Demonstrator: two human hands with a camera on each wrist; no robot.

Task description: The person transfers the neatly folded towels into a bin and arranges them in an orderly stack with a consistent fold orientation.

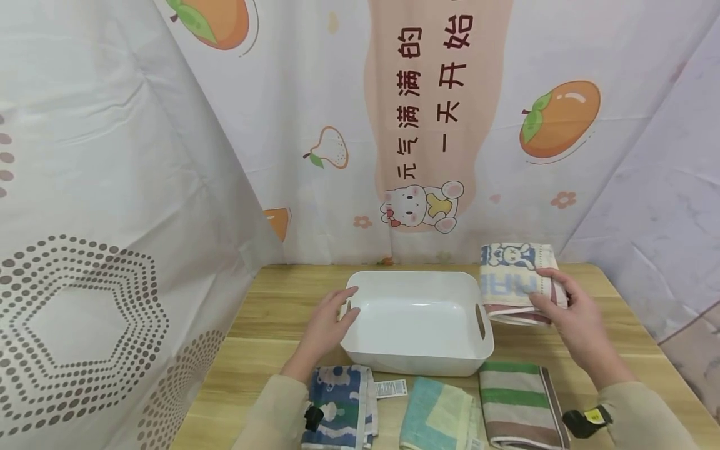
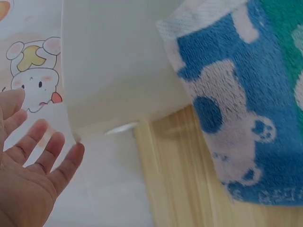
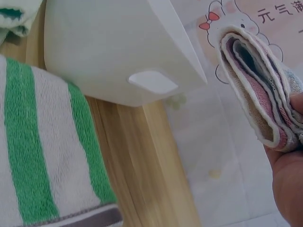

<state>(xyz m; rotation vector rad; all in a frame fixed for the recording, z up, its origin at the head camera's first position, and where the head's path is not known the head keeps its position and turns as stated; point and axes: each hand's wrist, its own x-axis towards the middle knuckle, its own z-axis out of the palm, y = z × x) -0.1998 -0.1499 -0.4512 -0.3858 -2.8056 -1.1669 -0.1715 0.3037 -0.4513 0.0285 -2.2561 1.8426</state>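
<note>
In the head view my right hand (image 1: 579,312) pinches a folded towel (image 1: 512,275), cream with a blue bear pattern and pinkish stripes, at its right side. It is held up beside the right end of a white plastic basin (image 1: 416,328) with handle holes. The right wrist view shows the folded layers of this towel (image 3: 255,90) edge-on between thumb and fingers. At the basin's left end is my left hand (image 1: 329,322), its fingers spread at the rim around the handle hole. In the left wrist view this hand (image 2: 35,170) shows relaxed fingers, one fingertip right at the basin's corner.
Along the front of the wooden table (image 1: 270,300) lie three folded towels: a blue bear-patterned one (image 1: 337,400) with a white tag (image 1: 390,389), a teal and yellow one (image 1: 439,415), and a green, grey and brown striped one (image 1: 520,403). A printed curtain (image 1: 315,81) hangs behind.
</note>
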